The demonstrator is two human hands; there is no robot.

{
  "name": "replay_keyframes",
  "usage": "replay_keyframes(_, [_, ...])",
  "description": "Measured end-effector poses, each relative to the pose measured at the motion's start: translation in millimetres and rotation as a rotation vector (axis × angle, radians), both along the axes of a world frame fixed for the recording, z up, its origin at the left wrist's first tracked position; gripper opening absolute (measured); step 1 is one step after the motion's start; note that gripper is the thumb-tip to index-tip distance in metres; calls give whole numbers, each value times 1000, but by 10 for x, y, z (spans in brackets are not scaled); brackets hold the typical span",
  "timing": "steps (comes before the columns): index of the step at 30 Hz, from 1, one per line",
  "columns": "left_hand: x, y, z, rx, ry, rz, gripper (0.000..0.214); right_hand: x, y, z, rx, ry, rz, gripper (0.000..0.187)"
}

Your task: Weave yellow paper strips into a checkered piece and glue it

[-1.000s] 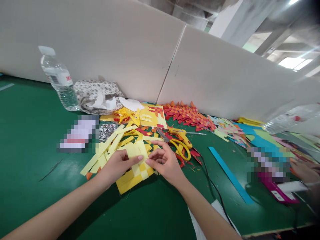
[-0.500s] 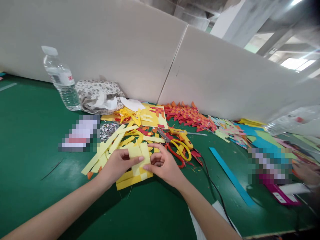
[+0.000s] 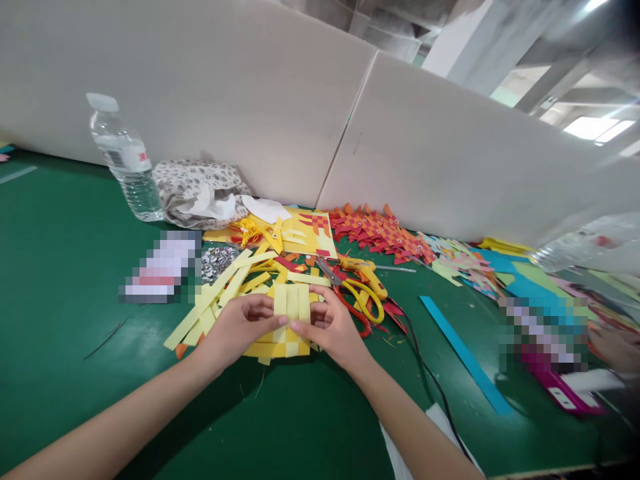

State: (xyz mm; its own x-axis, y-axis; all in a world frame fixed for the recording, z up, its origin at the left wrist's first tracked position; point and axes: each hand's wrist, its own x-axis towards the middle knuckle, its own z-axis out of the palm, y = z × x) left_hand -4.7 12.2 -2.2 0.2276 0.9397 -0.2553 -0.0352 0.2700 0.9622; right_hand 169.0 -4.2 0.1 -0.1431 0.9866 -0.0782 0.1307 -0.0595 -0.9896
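Between my hands is a partly woven piece of yellow paper strips (image 3: 292,303), pale strips standing upright and deeper yellow ones crossing at its lower edge. My left hand (image 3: 245,325) pinches its left side, thumb in front and fingers behind. On the other side my right hand (image 3: 333,327) grips it with the thumb on the front and the fingers curled at the right edge. Loose pale yellow strips (image 3: 210,303) lie just behind my left hand. Scissors with red and yellow handles (image 3: 367,300) rest beyond my right hand, close to a yellow glue gun (image 3: 365,272).
Woven red and orange paper fish (image 3: 380,230) are heaped by the white partition (image 3: 250,100). A water bottle (image 3: 127,163), a patterned cloth bag (image 3: 200,183) and a blurred phone (image 3: 163,270) stand left. A blue strip (image 3: 465,353) and black cord (image 3: 425,367) lie right, near another person's hand (image 3: 617,347).
The woven yellow piece has turned more upright and shifted slightly right, its pale strips now side by side. My right hand has closed in on its right edge.
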Motion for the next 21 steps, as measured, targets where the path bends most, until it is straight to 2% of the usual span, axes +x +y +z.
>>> replay_keyframes(2, [7,-4,-20,14,-7,-53,19,-7,-5,18,9,22,-18,54])
replay_keyframes(5, [14,-18,-17,16,-6,-59,20,-12,-9,36,34,44,-40,52])
replay_keyframes(11, [4,-35,-5,-41,4,-160,24,-1,-13,34,39,54,-49,52])
replay_keyframes(17, [-11,-47,-92,55,55,-297,27,-29,-62,43,132,-110,6,50])
replay_keyframes(21, [-9,-52,-96,74,160,-226,20,-44,-67,39,150,-95,32,53])
